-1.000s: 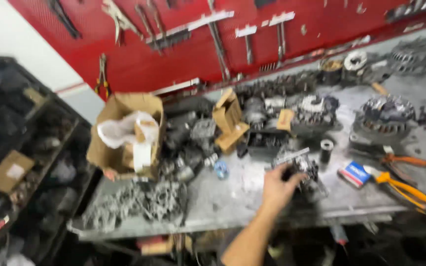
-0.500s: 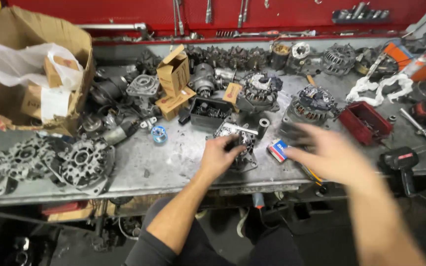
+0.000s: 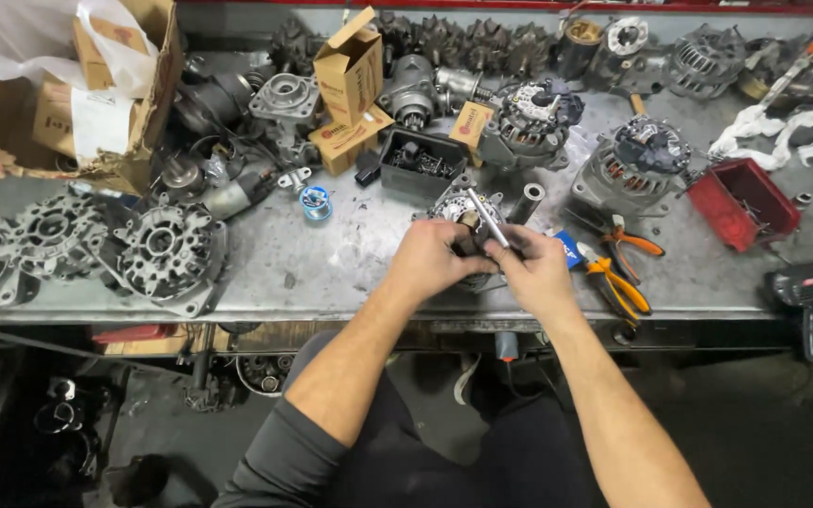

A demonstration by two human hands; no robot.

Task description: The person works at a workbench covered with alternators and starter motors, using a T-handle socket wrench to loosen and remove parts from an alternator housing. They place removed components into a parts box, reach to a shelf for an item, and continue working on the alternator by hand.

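I have both hands together at the front-centre of the grey metal tabletop (image 3: 350,268), working on one alternator part (image 3: 458,212), a round metal housing lying flat so its face looks up at me. My left hand (image 3: 435,261) is curled over its near edge, fingers closed on it, apparently to keep it from shifting. My right hand (image 3: 540,271) pinches a slim metal rod-like tool (image 3: 489,218), the shaft slanting up toward 11 o'clock over the part; I cannot tell what its tip meets.

At 3 o'clock of my right hand lie orange-handled pliers (image 3: 618,287), near enough to grab, with a small blue box (image 3: 568,249) just beside my knuckles. A short metal sleeve (image 3: 531,196) stands upright at 1 o'clock. At 12 o'clock sits a black tray of small parts (image 3: 422,165), and beyond it open cardboard boxes (image 3: 350,71). Bare alternator end housings (image 3: 157,249) lie at 9 o'clock, a red plastic bin (image 3: 743,202) at 2 o'clock.
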